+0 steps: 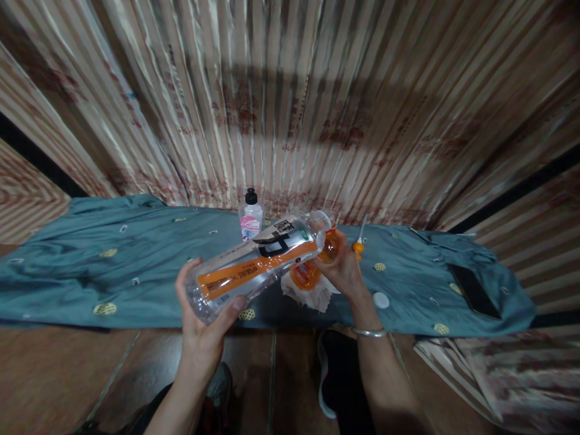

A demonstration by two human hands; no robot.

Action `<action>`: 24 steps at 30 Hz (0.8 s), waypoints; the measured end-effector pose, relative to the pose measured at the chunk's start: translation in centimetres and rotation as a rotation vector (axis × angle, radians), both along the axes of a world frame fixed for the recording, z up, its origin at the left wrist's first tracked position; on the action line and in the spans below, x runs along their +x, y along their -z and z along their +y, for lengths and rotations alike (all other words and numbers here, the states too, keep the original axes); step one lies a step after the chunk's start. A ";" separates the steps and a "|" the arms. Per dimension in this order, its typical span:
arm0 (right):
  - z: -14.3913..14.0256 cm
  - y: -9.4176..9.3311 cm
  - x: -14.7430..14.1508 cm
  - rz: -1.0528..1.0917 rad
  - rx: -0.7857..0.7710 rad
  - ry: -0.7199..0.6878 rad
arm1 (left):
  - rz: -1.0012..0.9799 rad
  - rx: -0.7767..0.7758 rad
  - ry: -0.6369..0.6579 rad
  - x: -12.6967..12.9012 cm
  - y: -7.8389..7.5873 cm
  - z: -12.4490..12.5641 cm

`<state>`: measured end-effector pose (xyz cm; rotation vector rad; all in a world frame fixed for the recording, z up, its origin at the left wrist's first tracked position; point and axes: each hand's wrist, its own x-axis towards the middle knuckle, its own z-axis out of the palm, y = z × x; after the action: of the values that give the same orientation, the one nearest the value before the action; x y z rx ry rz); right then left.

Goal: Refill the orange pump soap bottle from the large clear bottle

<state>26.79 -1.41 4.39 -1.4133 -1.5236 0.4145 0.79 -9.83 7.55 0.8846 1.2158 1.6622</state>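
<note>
The head camera looked down at two bare hands working above a low bench (136, 290) draped in a teal cloth (67, 266) dotted with small yellow medallions.

The left hand (199, 320) gripped the base of a large clear plastic bottle (258, 263) with an orange, silver and black label, its fingers (183, 281) wrapped around the bottom end. The bottle was tilted, its open neck raised toward the right and resting at the mouth of a small orange bottle (312, 266). The right hand (347, 272) clasped that small orange bottle, fingers closed around it, and a silver bangle (369, 331) circled the wrist. Beneath the small bottle lay a crumpled white tissue (312, 295) on the cloth.

Behind the large bottle stood a small clear bottle with a black cap and pink label (251, 216), partly blocked by it. Just right of the right hand an orange nozzle cap with a thin white tip (360, 238) stood on the cloth. A white round cap (381, 299) lay on the cloth near the right wrist. Farther right a dark flat phone (473, 291) lay well apart from the hands. Striped fabric hung behind the bench. Below, a wooden floor and dark shoes showed between the forearms.
</note>
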 end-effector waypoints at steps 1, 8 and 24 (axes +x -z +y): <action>0.0 0.0 0.0 0.001 0.000 0.001 | 0.001 0.002 -0.005 0.0 0.0 0.0; -0.1 -0.2 -0.1 0.002 0.005 -0.005 | -0.035 -0.011 0.014 0.2 -0.7 -0.3; 0.1 0.2 0.0 -0.011 0.029 -0.010 | -0.010 0.013 0.009 -0.2 0.3 0.1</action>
<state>26.81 -1.34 4.14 -1.3878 -1.5395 0.3895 0.58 -9.74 7.22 0.8875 1.1938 1.6671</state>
